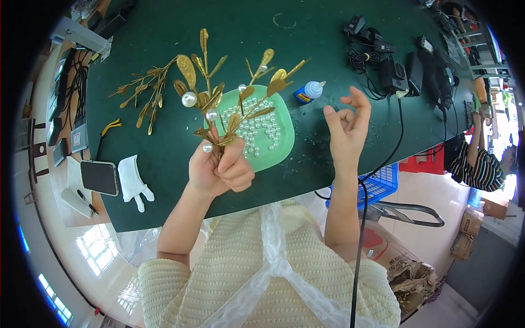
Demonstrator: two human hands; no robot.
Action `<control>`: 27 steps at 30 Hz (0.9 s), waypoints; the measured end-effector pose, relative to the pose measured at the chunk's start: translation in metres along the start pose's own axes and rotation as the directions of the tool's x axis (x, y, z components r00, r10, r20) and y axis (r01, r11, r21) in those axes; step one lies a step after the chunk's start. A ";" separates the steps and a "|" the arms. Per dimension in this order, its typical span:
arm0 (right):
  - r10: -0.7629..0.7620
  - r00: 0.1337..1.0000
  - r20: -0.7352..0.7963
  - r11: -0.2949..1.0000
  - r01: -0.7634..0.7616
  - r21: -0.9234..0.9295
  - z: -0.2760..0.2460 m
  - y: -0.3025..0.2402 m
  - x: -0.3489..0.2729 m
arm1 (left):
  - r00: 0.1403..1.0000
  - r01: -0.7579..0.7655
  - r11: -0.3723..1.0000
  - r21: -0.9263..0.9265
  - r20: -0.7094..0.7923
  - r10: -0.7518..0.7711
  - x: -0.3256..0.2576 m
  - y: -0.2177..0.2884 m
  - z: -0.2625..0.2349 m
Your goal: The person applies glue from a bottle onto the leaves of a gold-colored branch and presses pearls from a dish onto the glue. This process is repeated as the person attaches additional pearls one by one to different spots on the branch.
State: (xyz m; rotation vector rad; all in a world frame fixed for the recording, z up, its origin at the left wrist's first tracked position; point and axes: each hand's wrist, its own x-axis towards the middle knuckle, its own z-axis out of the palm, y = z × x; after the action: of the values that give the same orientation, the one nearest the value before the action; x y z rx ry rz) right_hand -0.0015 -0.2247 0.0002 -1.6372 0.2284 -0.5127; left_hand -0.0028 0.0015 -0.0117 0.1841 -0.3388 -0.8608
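My left hand is closed round the lower stems of a gold artificial leaf branch, which stands upright above the fist. Several white pearl beads sit among its leaves, the largest bead on the left side. Behind the branch lies a light green tray with many loose pearl beads. My right hand is raised to the right of the tray, its thumb and bent fingers apart, with nothing visible in it. Closest to it lies a small glue bottle, blue with a pale, pointed nozzle.
Another gold branch lies on the dark green table at left. A phone and white glove are near the left edge. Black adapters and cables occupy the right; one cable hangs past my right arm. A blue basket stands below.
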 end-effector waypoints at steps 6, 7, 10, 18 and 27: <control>-0.111 0.988 0.105 0.992 0.104 0.075 0.008 -0.015 -0.005 | 0.998 0.061 0.998 0.010 -0.032 -0.061 -0.001 -0.001 -0.001; -0.084 0.989 0.118 0.990 0.070 0.121 0.012 -0.022 -0.008 | 0.998 0.060 0.998 0.013 -0.030 -0.060 -0.001 -0.003 0.000; -0.081 0.967 0.243 0.991 0.052 0.122 0.020 -0.034 -0.018 | 0.993 0.097 0.995 0.035 -0.067 -0.095 -0.001 -0.004 0.002; -0.171 0.906 0.387 0.983 0.184 0.002 0.034 -0.058 -0.024 | 0.982 0.149 0.988 0.044 -0.126 -0.142 -0.002 -0.004 0.004; -0.235 0.920 0.314 0.964 0.262 -0.048 0.045 -0.055 -0.018 | 0.932 0.146 0.979 0.142 -0.352 -0.088 0.006 -0.003 0.012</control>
State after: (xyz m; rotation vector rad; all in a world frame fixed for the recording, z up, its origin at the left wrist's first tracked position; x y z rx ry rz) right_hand -0.0048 -0.1693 0.0484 -1.8192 -0.1940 -0.4356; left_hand -0.0055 -0.0059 -0.0005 0.5085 -0.0700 -0.9004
